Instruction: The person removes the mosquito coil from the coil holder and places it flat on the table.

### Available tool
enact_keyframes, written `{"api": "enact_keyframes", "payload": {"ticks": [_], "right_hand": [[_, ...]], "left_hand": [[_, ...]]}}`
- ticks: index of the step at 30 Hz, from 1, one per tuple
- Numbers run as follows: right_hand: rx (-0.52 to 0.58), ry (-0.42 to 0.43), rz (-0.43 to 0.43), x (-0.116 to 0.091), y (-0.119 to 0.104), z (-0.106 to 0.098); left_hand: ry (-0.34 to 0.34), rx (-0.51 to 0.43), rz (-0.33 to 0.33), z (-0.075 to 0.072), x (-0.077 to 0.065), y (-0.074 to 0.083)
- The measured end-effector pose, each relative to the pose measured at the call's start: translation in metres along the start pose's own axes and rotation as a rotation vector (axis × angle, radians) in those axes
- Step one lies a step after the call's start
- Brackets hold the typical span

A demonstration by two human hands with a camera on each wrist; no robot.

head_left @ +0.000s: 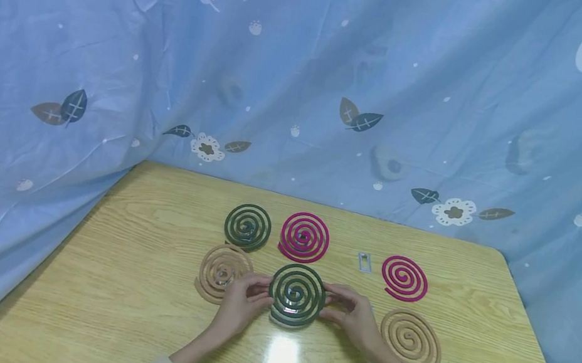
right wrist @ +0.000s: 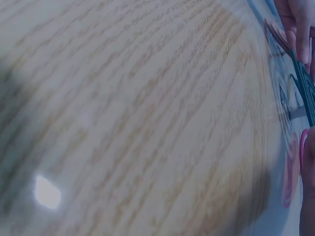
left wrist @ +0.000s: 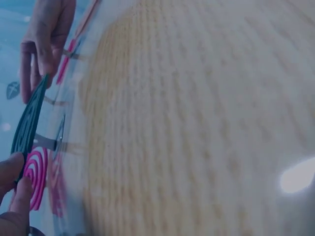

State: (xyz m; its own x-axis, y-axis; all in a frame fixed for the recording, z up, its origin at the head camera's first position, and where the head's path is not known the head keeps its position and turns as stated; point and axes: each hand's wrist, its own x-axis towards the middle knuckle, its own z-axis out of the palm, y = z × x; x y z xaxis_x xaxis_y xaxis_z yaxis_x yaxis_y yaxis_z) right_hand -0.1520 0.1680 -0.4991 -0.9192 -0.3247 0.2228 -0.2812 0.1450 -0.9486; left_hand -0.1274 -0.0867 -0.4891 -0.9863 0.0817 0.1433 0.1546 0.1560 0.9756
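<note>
A dark green mosquito coil (head_left: 297, 295) is pinched at its two sides, the left hand (head_left: 243, 302) on one edge and the right hand (head_left: 357, 319) on the other. Thumb and fingers of both hands bend round its rim. Seen nearly edge-on in the left wrist view, the coil (left wrist: 28, 125) stays raised above the table. A small metal stand (head_left: 290, 309) shows through its rings; whether the two touch I cannot tell. In the right wrist view the same coil (right wrist: 304, 91) runs between both hands at the right edge, partly cut off.
Behind are another green coil (head_left: 247, 227) and a pink coil (head_left: 304, 237), metal pieces under both. A tan coil (head_left: 212, 283) lies by the left hand. To the right are a small metal stand (head_left: 364, 262), a pink coil (head_left: 404, 279) and a tan coil (head_left: 411, 342). Blue cloth (head_left: 297, 68) hangs behind the wooden table (head_left: 137, 284).
</note>
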Motion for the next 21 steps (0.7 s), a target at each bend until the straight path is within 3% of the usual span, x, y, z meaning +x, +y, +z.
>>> {"api": "enact_keyframes", "payload": {"ticks": [5,9,21], "right_hand": [[-0.004,0.017,-0.033,-0.001,0.000,-0.002],[-0.013,0.020,-0.019,-0.003,0.000,-0.003],[0.028,-0.056,-0.076,-0.011,-0.001,-0.009]], "left_hand": [[-0.010,-0.053,-0.030,-0.002,0.002,0.002],[-0.040,-0.027,-0.044,-0.004,0.003,0.003],[-0.132,0.025,0.035,-0.005,0.001,0.002]]}}
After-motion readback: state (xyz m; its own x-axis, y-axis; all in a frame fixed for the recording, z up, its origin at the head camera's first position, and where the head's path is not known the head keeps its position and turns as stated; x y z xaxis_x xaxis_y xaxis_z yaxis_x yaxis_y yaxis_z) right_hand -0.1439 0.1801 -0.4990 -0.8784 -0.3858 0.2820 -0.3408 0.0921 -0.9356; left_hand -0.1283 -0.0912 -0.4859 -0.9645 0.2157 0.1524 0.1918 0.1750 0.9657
